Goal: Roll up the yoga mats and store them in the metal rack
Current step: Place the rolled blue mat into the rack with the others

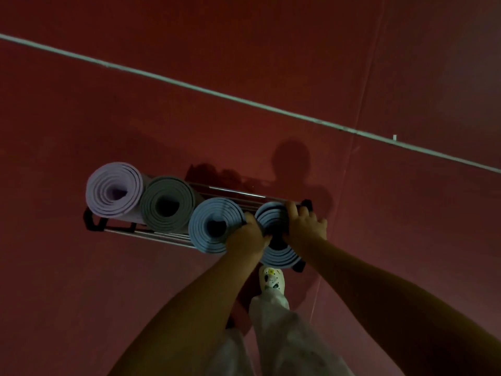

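top-down head view, dim light. metal rack point(168, 237) sits on the dark red floor point(81, 294), with four rolled yoga mats standing on end in a row. from the left: lilac mat point(113, 189), grey mat point(166, 203), blue mat point(214, 225), then a second blue mat point(276, 240) at the right end of the rack. neighbouring rolls touch or nearly touch. both hands are on the second blue mat: left hand point(248, 237) curls over its left top edge, between the two blue rolls, right hand point(305, 225) wraps the top right edge, fingers over the rim. hands close together, one each side of the roll's open centre. black corner pieces of the rack show at the left and right ends. pale line point(244, 100) crosses the floor diagonally behind. white shoe point(272, 279) and light trousers point(279, 335) below the rack.
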Demonstrator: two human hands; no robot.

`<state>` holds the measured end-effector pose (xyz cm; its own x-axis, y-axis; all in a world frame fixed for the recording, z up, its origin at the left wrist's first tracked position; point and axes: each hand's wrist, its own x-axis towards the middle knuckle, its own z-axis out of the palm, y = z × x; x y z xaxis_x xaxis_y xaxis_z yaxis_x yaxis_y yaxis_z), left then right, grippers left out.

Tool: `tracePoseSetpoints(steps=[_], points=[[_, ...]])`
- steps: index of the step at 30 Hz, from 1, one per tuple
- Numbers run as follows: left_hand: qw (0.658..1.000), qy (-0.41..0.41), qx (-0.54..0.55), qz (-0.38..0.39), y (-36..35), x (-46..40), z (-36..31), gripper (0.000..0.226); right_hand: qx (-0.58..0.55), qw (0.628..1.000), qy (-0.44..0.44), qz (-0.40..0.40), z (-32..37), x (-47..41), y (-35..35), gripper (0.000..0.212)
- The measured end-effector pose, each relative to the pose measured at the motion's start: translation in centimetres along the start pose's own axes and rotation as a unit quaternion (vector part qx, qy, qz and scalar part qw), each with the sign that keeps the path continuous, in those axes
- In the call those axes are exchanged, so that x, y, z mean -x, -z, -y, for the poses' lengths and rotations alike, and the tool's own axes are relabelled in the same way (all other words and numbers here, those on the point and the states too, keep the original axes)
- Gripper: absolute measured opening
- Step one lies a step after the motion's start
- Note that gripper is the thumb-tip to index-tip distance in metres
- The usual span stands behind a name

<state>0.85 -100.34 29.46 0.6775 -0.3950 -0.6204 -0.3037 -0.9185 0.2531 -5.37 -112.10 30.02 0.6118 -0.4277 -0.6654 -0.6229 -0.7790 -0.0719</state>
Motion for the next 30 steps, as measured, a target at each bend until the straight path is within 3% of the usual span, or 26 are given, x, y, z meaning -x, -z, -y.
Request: tracePoseSetpoints(steps=[6,9,11,13,14,16,18,20,24,27,30], points=[[1.000,0.018,-0.008,-0.002,-0.7,-1.4,0.4,0.099,0.043,0.999,-0.006,-0.028,0.7,-1.4,-1.5,0.086],[0.997,-0.033,0.069,0.010,0.5,-0.4,1.3,0.085,0.070,0.997,-0.020,-0.037,0.9,-1.8,-0.7,0.082],[0.983,-0.053,0.158,-0.070,0.4,2.0,3.1,0.060,0.120,0.990,0.027,-0.062,0.8,-1.4,-0.4,0.084],[0.938,0.060,0.304,-0.159,0.2,4.8,5.5,0.044,0.165,0.968,0.133,-0.136,1.4,-1.3,-0.3,0.092],[0.895,0.151,0.377,-0.184,0.2,5.5,6.6,0.043,0.168,0.957,0.166,-0.170,1.9,-1.4,-0.2,0.093],[0.813,0.280,0.476,-0.186,-0.3,5.2,8.9,0.046,0.173,0.958,0.189,-0.129,3.2,-1.7,0.0,0.085],[0.766,0.284,0.567,-0.107,-0.2,4.1,9.9,0.059,0.177,0.969,0.167,-0.049,4.5,-2.0,0.5,0.068],[0.702,0.248,0.666,-0.048,-0.1,2.6,9.5,0.056,0.200,0.964,0.167,-0.044,5.1,-2.7,1.1,0.056],[0.605,0.261,0.750,-0.060,1.2,0.4,7.8,0.048,0.208,0.967,0.147,-0.011,5.0,-3.3,1.3,0.066],[0.568,0.280,0.772,-0.058,1.0,-0.3,7.3,0.053,0.199,0.971,0.135,-0.002,4.3,-3.3,1.3,0.058],[0.556,0.253,0.788,-0.073,0.0,0.5,7.3,0.056,0.190,0.974,0.127,0.011,4.2,-3.2,1.2,0.056]])
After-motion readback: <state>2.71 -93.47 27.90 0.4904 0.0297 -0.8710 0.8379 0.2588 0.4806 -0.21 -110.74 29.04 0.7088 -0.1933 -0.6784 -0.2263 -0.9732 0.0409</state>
